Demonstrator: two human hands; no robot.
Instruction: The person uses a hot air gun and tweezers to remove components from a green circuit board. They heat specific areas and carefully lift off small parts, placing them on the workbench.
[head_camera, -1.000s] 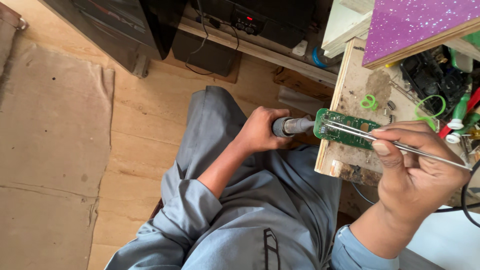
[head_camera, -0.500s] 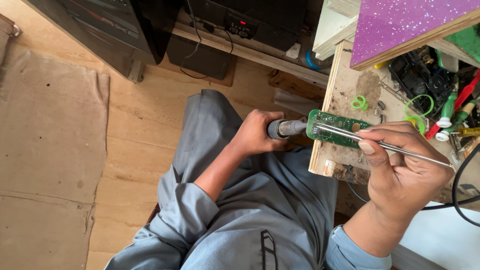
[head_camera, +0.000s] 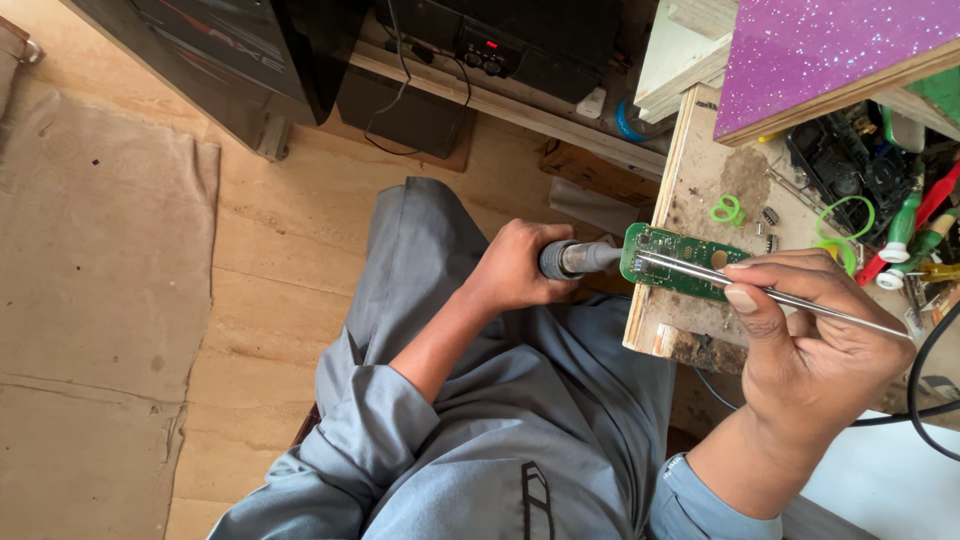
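My left hand (head_camera: 515, 265) grips the grey handle of a soldering tool (head_camera: 575, 258), whose tip reaches the left end of a narrow green circuit board (head_camera: 685, 265). The board lies at the near edge of a worn wooden workbench (head_camera: 700, 175). My right hand (head_camera: 820, 345) pinches long metal tweezers (head_camera: 810, 301), their points resting on the left part of the board. Both forearms come from grey sleeves, and my grey-clothed lap is below the hands.
Green plastic rings (head_camera: 727, 210), red and green screwdrivers (head_camera: 912, 215) and a black part (head_camera: 850, 165) lie on the bench under a purple glittery panel (head_camera: 830, 50). A black cable (head_camera: 915, 395) loops at the right. Black electronics boxes (head_camera: 250, 50) and a brown mat (head_camera: 90, 300) are on the wooden floor.
Both hands keep their grips, and the tool tip and tweezers stay on the board. The whole scene has shifted slightly in the view.
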